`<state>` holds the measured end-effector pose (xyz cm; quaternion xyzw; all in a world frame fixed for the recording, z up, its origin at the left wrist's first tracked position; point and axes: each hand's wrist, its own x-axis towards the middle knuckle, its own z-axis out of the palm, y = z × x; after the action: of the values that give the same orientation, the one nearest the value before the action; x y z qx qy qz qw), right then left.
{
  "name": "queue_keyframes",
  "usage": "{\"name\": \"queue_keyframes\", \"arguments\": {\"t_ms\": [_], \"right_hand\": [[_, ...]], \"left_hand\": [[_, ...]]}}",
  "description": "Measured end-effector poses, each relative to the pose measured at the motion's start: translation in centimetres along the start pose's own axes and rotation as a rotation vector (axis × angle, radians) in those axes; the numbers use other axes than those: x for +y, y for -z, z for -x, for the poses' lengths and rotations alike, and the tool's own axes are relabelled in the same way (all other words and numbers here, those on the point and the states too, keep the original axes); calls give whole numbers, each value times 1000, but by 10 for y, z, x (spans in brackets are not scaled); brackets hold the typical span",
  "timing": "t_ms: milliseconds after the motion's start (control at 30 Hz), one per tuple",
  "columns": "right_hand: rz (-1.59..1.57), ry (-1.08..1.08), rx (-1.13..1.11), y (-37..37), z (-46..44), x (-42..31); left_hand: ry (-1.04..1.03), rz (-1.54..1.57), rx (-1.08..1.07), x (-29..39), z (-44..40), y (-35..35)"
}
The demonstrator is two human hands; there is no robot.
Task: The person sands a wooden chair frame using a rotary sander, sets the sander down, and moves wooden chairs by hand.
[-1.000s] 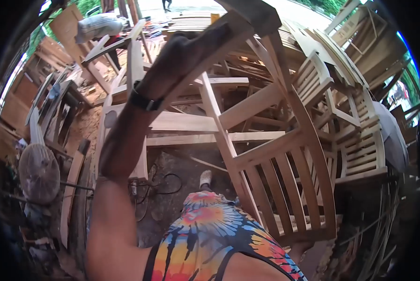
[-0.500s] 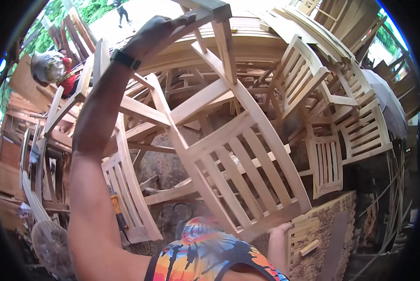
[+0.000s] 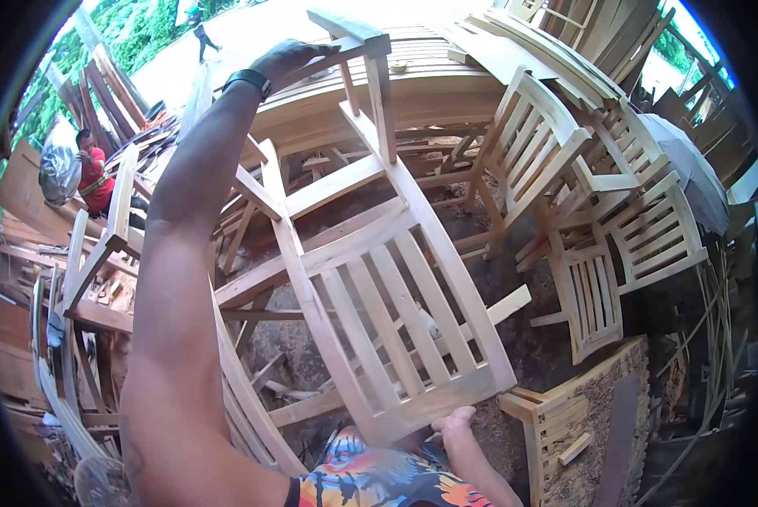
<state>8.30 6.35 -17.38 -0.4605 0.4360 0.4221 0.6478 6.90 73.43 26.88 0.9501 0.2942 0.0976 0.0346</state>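
A bare wooden chair, with a slatted back, is tilted in front of me, its legs pointing up and away. My left hand reaches far forward and is closed on the chair's frame near the upper corner. At the near end, my right hand grips the bottom edge of the slatted back, its fingers partly hidden behind the rail. A dark watch is strapped round my left wrist.
Several unfinished slatted chairs stand stacked at the right. A wood panel with sawdust lies lower right. Stacked planks fill the back. A person in red sits at the left; another person walks far off. A fan is at lower left.
The chair and both my hands have shifted left in view, the chair's near end the most. My view has turned slightly, showing more of the person in red.
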Motion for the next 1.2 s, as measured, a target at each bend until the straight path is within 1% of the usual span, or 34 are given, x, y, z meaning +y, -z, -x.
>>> {"name": "queue_keyframes", "arguments": {"t_ms": [33,100,133,200,233,333,367,467,500,567,600,700,733,767,800,833,867,933,967,1000,1033,1067,1100,1133,1167,1200], "right_hand": [[13,-9,16,-2,1,6],[8,-39,-1,-5,12,13],[-6,-55,-25,-3,17,14],[6,-74,-22,4,8,15],[20,-81,-24,8,3,12],[-33,-94,-123,-5,14,14],[-46,-103,-147,-2,8,20],[-98,-118,-205,-1,-4,35],[-117,-122,-213,-18,10,38],[-123,-147,-241,-27,20,45],[-100,-155,-201,-25,28,47],[-72,-162,-147,-46,45,42],[-50,-157,-185,-42,30,43],[-24,-154,-213,-34,9,45],[2,-157,-225,-10,-3,49],[47,-146,-178,-14,12,43],[73,-274,-163,-28,44,29],[244,-272,-183,-8,39,14],[310,-266,-179,5,36,4],[358,-258,-175,19,14,-5],[304,-351,-296,50,-29,-21],[388,-255,-333,30,9,-30],[371,-304,-366,47,-19,-49],[417,-322,-352,53,-53,-47],[413,-279,-166,57,-44,-66],[416,-228,14,56,-31,-87]], "left_hand": [[76,20,-38,10,-5,2],[15,-14,-36,5,-13,-5],[205,219,-25,-6,-32,-16],[-66,195,3,-14,-38,-14],[-32,162,29,-14,-41,-18],[15,255,61,5,-22,-2],[215,136,-7,17,-19,13],[-24,80,109,-10,-36,-5],[117,120,135,0,-32,2],[186,180,51,15,-23,18],[222,216,-3,20,-19,13],[203,112,86,31,-18,1],[200,79,118,34,-14,-2],[175,23,212,28,-16,-11],[153,-28,290,22,-13,-26],[226,-99,229,43,11,-23],[222,-181,357,50,31,-46],[-94,-449,713,67,86,-84],[-364,-105,796,80,120,-101],[-348,25,716,89,162,-141],[-324,153,643,99,206,-180],[-214,177,653,127,261,-192],[102,46,218,149,313,-220],[299,367,-192,153,319,-153],[311,331,58,184,361,-213],[356,306,155,192,408,-256]]}}
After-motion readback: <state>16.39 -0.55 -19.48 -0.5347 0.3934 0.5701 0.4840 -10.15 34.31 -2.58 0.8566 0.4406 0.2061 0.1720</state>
